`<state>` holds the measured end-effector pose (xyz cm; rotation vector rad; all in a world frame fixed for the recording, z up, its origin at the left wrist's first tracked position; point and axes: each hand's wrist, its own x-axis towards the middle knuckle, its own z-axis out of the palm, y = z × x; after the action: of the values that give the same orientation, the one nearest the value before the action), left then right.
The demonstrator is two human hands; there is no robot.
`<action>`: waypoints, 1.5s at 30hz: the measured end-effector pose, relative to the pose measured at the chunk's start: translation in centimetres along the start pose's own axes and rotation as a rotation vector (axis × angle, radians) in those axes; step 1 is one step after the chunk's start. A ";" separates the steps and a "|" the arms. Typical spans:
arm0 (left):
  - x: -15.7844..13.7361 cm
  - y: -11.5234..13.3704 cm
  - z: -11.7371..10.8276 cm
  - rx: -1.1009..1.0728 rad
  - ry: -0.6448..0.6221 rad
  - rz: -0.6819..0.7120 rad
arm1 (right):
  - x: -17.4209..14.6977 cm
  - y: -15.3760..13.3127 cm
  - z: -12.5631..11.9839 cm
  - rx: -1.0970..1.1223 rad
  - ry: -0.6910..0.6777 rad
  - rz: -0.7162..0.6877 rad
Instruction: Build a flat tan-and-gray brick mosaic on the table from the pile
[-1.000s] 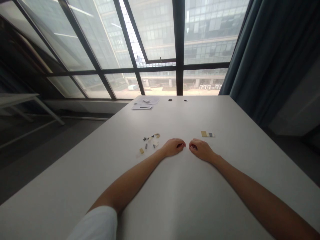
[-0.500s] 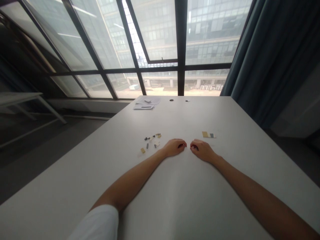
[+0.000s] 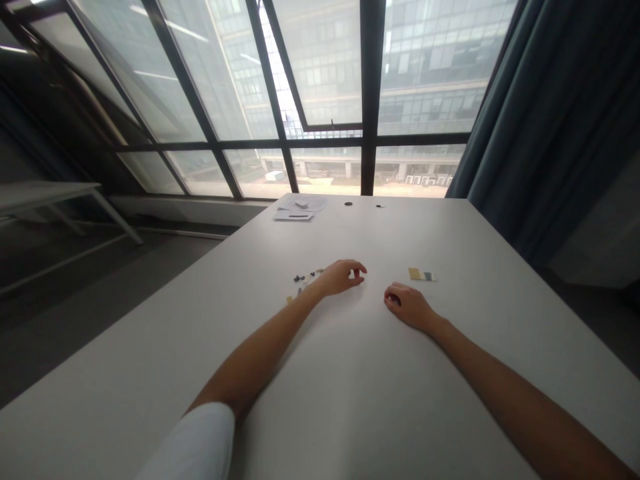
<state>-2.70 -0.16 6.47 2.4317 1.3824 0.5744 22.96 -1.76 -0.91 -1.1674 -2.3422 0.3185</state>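
Observation:
My left hand (image 3: 343,277) is above the white table (image 3: 320,380), its thumb and fingers apart and nothing seen between them. Partly behind that hand and forearm lie several small loose pieces (image 3: 299,278), dark, white and tan, too small to name. My right hand (image 3: 407,305) rests on the table to the right, fingers curled in towards the thumb; whatever they hold, if anything, is hidden. Just beyond it lies a flat assembled strip (image 3: 421,275), tan at the left, grey and white at the right, which neither hand touches.
White papers (image 3: 295,215) lie at the table's far left corner. Near the far edge are a round dark disc (image 3: 349,204) and a small dark item (image 3: 379,206). Windows stand behind, a blue curtain (image 3: 515,133) at the right, another table (image 3: 50,191) at the left.
My left hand has lifted away from my right hand, moving left and farther out, and its fingers have opened. The right hand stays almost in place. The view has shifted slightly.

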 end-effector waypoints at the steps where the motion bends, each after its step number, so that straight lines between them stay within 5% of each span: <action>1: 0.0 -0.4 -1.1 -0.007 0.024 -0.037 | 0.0 0.0 0.0 0.002 -0.002 0.004; 9: -0.8 -5.5 -7.0 0.116 0.047 -0.384 | 0.0 0.3 0.2 0.009 -0.006 0.004; 14: -0.8 -7.1 -6.2 0.170 -0.122 -0.621 | -0.1 0.2 0.1 0.017 -0.005 0.004; 20: -0.5 -7.6 -4.4 0.238 -0.152 -0.724 | 0.0 0.1 0.0 0.014 -0.006 0.006; 37: -0.5 -6.0 -2.1 0.412 -0.101 -0.746 | 0.0 0.0 0.1 0.016 -0.002 0.003; 45: -0.2 -4.5 -1.8 0.359 -0.134 -0.603 | 0.1 0.2 0.2 0.026 -0.005 0.013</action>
<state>-7.04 2.00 6.08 2.0584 2.1690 0.0156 22.94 -1.59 -1.12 -1.1707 -2.3285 0.3559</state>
